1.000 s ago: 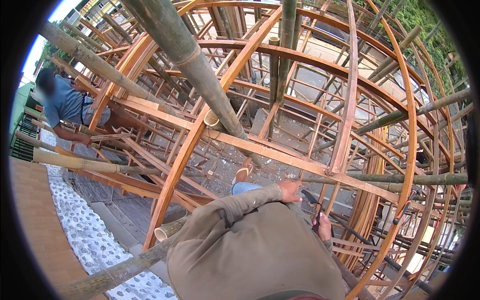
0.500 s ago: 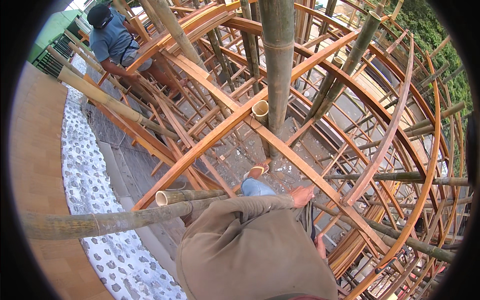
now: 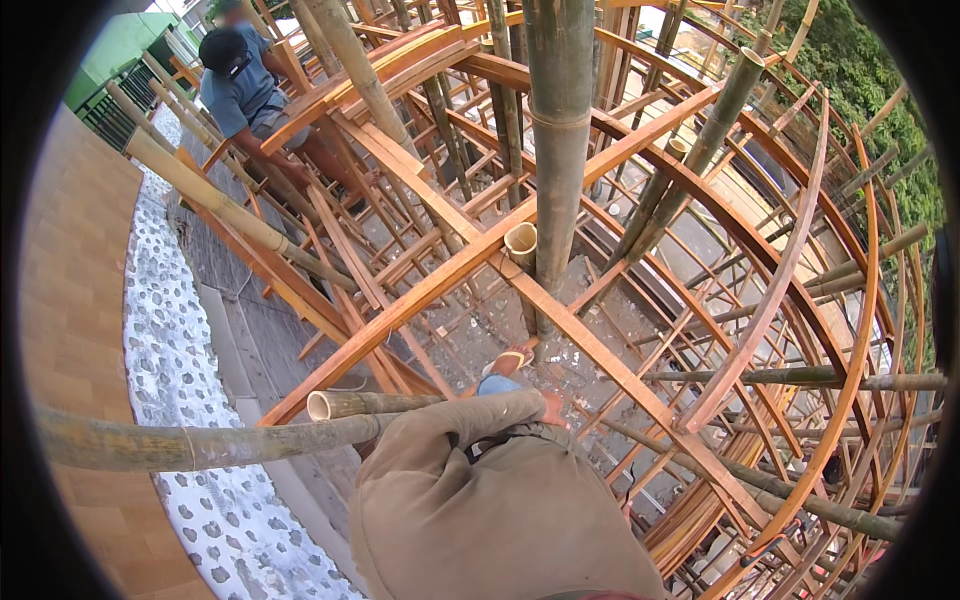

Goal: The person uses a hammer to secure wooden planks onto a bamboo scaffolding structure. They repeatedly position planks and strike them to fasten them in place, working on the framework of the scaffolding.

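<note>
My left hand [image 3: 553,409] shows at the end of the brown sleeve [image 3: 440,420], held close in front of my body. Its fingers are mostly hidden, and no held thing can be made out. Only a sliver of my right hand [image 3: 627,509] appears at the right side of my shirt, beside a thin dark strip. A dark strap [image 3: 485,443] crosses the shirt below my left forearm. Nearest to the hands is a long reddish wooden beam [image 3: 600,355], crossing another beam [image 3: 400,310] beside an upright bamboo post [image 3: 560,130]. My sandalled foot [image 3: 513,360] is below.
A co-worker in a blue shirt [image 3: 240,95] bends among the timbers at upper left; another person is partly visible behind. Bamboo poles [image 3: 200,447] cross at left. Curved wooden ribs [image 3: 860,380] fill the right, where a dark-handled tool [image 3: 770,546] rests. Rubble-strewn ground lies far below.
My left hand has moved left, closer to my body, and its fingers have gone out of sight. My right hand is more hidden. A dark strap has come into view.
</note>
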Tool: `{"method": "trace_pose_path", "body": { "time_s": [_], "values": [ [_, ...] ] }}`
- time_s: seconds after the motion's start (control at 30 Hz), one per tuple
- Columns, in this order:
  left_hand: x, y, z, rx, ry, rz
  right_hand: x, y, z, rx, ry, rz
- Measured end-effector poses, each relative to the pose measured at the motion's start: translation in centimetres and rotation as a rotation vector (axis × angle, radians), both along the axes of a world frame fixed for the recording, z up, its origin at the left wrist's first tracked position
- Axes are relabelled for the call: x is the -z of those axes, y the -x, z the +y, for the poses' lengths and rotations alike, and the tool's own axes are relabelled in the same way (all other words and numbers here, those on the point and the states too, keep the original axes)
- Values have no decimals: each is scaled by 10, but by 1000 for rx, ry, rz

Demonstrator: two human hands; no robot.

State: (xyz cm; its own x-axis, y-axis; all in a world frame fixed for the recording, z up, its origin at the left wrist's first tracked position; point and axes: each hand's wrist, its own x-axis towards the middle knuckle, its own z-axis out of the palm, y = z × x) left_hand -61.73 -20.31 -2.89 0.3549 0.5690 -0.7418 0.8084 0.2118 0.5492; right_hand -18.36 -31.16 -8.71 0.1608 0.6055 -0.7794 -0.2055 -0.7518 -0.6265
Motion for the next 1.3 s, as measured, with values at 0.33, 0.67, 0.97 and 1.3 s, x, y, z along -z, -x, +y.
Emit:
{"method": "trace_pose_path", "body": {
  "time_s": [0.33, 0.67, 0.97, 1.3],
  "values": [
    [6, 8, -19, -800, -173, 257, -98, 89, 110, -762, -597, -622],
    [-96, 149, -56, -1213, -1334, 429, -164, 210, 235, -893, -1016, -774],
    [-109, 320, -146, -1358, -566, 986, -105, 201, 268, -1247, -503, -1033],
    [-98, 316, -147, -1332, -187, 923, -119, 212, 266, -1343, -388, -1106]
  ]
}}
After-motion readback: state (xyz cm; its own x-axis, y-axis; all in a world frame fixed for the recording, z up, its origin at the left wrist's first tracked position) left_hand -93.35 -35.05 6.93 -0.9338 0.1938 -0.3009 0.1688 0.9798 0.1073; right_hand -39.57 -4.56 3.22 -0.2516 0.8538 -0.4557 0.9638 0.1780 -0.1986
